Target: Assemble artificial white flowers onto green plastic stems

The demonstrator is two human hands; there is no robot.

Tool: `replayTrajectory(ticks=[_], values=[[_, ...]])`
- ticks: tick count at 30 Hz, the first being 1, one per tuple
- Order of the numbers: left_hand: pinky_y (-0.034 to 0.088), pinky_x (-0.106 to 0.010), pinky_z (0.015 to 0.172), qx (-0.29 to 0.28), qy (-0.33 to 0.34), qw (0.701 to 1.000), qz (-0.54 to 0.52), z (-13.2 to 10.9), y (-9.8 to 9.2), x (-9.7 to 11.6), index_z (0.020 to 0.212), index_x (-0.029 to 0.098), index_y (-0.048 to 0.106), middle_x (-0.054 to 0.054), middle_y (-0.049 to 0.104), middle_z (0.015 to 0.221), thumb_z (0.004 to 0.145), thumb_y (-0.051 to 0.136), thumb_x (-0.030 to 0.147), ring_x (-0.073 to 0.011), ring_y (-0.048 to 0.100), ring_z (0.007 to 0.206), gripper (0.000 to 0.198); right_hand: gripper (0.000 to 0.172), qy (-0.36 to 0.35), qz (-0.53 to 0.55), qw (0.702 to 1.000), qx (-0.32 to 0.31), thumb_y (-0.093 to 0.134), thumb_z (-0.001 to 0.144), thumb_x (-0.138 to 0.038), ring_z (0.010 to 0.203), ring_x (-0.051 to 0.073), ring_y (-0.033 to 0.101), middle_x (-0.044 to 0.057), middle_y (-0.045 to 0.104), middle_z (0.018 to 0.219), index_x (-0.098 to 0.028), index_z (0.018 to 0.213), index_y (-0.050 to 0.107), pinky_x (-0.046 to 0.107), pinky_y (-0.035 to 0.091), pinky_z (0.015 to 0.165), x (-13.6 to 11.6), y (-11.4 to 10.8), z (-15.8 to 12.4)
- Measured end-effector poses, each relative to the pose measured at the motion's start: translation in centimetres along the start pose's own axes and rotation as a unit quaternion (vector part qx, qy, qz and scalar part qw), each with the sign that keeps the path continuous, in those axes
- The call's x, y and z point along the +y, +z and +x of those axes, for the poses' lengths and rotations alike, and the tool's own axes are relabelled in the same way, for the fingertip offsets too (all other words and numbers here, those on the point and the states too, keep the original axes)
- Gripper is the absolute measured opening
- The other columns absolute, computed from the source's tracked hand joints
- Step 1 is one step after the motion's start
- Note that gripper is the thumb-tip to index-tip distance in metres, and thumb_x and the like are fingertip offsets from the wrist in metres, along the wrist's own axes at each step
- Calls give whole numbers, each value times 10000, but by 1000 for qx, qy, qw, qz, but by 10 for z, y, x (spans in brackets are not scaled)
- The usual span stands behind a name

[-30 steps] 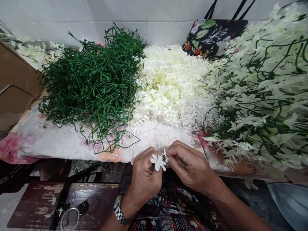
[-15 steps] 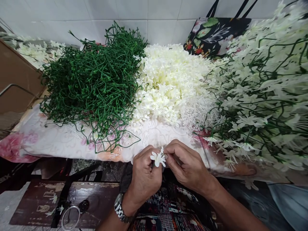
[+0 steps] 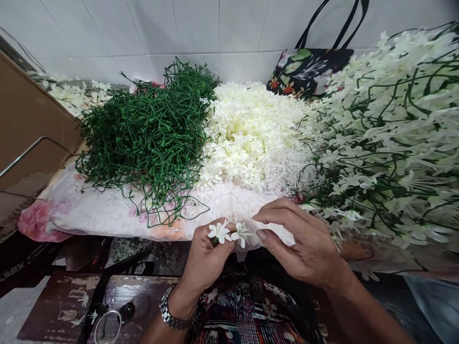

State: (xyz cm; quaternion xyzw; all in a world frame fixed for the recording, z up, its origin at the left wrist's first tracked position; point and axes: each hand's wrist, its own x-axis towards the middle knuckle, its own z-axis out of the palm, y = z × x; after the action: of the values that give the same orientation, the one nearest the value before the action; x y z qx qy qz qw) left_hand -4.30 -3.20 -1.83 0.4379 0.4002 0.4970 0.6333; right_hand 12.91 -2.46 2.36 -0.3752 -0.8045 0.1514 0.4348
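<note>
My left hand (image 3: 208,260), with a metal watch (image 3: 170,313) on the wrist, is closed round a short green stem that carries two small white flowers (image 3: 229,232). My right hand (image 3: 304,243) hovers just to the right of the flowers, thumb and forefinger pinched near the right blossom; what they hold, if anything, is too small to make out. Both hands are at the near edge of a flowered cloth (image 3: 107,215).
On the cloth lie a heap of bare green stems (image 3: 147,129), a heap of loose white blossoms (image 3: 251,134) and, at the right, a mass of finished flowered sprays (image 3: 390,138). A floral bag (image 3: 308,67) leans on the tiled wall. A cardboard box (image 3: 25,119) stands left; a dark wooden board (image 3: 71,301) lies below.
The view has tilted and the hands have shifted a little. A second white flower now sits on the stem beside the first. My right hand has drawn slightly away to the right.
</note>
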Motion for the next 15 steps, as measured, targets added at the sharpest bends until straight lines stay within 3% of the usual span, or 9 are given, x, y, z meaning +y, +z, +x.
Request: replayTrajectory(ticks=[7, 15], values=[[344, -197, 535, -17, -9, 997, 78, -2, 8, 6, 580, 147, 515, 39, 417, 559, 779, 583, 249, -88, 350, 561, 234, 110, -44, -20, 997, -54, 528, 809, -64, 740, 147, 536, 68, 585, 780, -117, 875, 598, 272, 456, 648, 0, 1, 2], [353, -193, 533, -59, -31, 985, 160, 3, 15, 21, 596, 145, 526, 30, 460, 569, 805, 503, 233, -92, 380, 561, 228, 108, 21, 21, 997, -77, 505, 816, -95, 709, 130, 529, 43, 564, 765, -132, 877, 587, 254, 446, 622, 8, -3, -2]])
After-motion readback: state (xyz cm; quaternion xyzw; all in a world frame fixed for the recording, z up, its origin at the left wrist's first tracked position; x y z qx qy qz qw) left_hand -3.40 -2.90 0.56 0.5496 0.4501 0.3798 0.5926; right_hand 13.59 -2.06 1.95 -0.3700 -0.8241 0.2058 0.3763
